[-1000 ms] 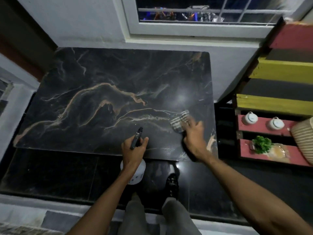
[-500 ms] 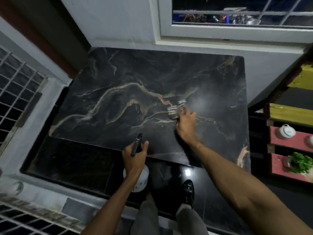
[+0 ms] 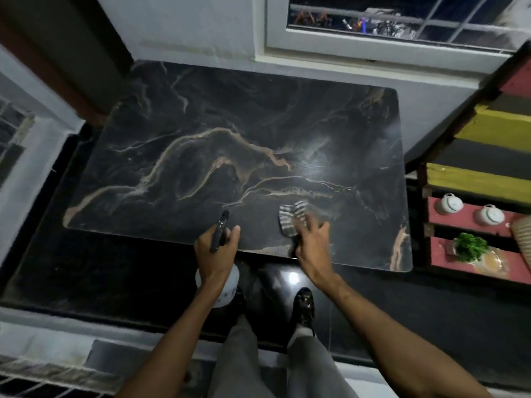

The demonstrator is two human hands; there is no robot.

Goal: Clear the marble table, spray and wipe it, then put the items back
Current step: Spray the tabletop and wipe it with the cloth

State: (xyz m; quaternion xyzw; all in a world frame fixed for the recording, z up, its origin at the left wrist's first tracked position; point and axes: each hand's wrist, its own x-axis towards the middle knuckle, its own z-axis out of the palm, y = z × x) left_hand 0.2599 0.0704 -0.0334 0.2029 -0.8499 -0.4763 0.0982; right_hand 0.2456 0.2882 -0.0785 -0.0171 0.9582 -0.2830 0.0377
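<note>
So the marble table point(image 3: 201, 145) fills most of the shot: a dark slab with tan and white veins running across it, rounded corners, pushed up against the white wall under the window point(image 3: 388, 30). There's a shiny glare patch right of centre, and the top has nothing on it except the cloth.

To the right is a painted pallet shelf point(image 3: 488, 179) with yellow, black and red slats, cut off by the frame edge. Two little white pots point(image 3: 448, 203) sit on a red slat, with a small green plant point(image 3: 470, 246) on the slat below. Something tan and woven pokes in at the far right, can't make out what.

The left hand point(image 3: 217, 251) is wrapped around a spray bottle point(image 3: 219, 285) just off the near edge. The black trigger head sticks up past the fingers, and the white body is mostly hidden under the hand and wrist.

The right hand point(image 3: 311, 245) is pressed flat on a striped cloth point(image 3: 291, 218) near the table's front edge, fingers spread over it. It's motion-blurred, so the cloth pattern is smeary and half of it is covered by the fingers.

Grey trousers and one black shoe point(image 3: 304, 305) show at the bottom.
</note>
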